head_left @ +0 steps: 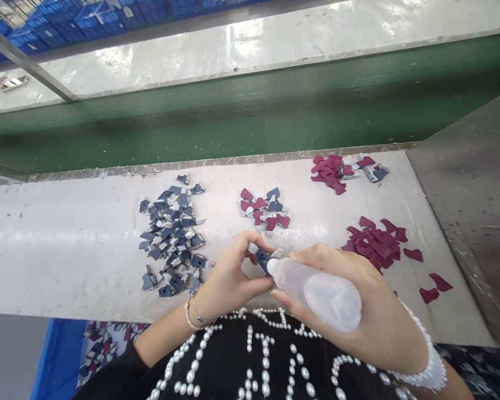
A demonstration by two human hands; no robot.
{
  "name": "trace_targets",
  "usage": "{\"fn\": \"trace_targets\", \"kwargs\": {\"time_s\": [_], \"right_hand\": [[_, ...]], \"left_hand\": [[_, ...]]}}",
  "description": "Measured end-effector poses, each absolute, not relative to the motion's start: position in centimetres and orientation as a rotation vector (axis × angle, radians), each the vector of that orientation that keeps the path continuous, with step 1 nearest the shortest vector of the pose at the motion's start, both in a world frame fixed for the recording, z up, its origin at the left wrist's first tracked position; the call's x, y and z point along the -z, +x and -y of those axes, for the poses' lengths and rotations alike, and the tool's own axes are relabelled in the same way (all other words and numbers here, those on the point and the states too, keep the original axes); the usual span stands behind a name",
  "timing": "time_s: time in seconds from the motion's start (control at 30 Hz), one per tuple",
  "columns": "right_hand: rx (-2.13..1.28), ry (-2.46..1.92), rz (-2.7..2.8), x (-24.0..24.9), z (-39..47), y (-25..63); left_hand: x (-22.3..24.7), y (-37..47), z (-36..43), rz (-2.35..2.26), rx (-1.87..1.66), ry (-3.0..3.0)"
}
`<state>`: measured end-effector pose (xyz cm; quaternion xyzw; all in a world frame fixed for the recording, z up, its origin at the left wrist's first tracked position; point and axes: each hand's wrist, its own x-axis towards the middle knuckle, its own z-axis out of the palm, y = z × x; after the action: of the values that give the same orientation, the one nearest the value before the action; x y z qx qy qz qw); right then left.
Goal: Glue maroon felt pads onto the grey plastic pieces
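Note:
Between the thumb and fingers of my left hand [229, 278] is a small dark blue and grey plastic piece [261, 258]. My right hand [358, 294] is wrapped round a translucent white squeeze bottle [316, 291], tilted so its nozzle meets or nearly meets the blue piece. Left of my hands lies a broad heap of similar blue and grey pieces [170, 233]. Just beyond them sits a small cluster of maroon, blue and grey pieces [264, 206]. A pile of flat maroon pieces [373, 241] lies to the right, partly behind my right hand.
A second maroon pile [330, 173] is at the table's back right. The white table [66, 239] borders a green conveyor belt [241, 116]; a metal panel [475, 200] stands at right. A blue crate [56, 355] with pieces sits below left. Blue baskets [95, 19] stand across the belt.

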<state>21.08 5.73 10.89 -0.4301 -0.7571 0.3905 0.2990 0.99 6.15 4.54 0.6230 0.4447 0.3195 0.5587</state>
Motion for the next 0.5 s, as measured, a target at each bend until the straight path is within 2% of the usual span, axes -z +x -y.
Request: {"fn": "trace_targets", "kwargs": {"time_s": [0.5], "right_hand": [[-0.952,-1.151,1.982,-10.63,-5.9,21.05]], "left_hand": [[-4.49,0.92,-6.31,-1.037,-0.736,1.531]]}}
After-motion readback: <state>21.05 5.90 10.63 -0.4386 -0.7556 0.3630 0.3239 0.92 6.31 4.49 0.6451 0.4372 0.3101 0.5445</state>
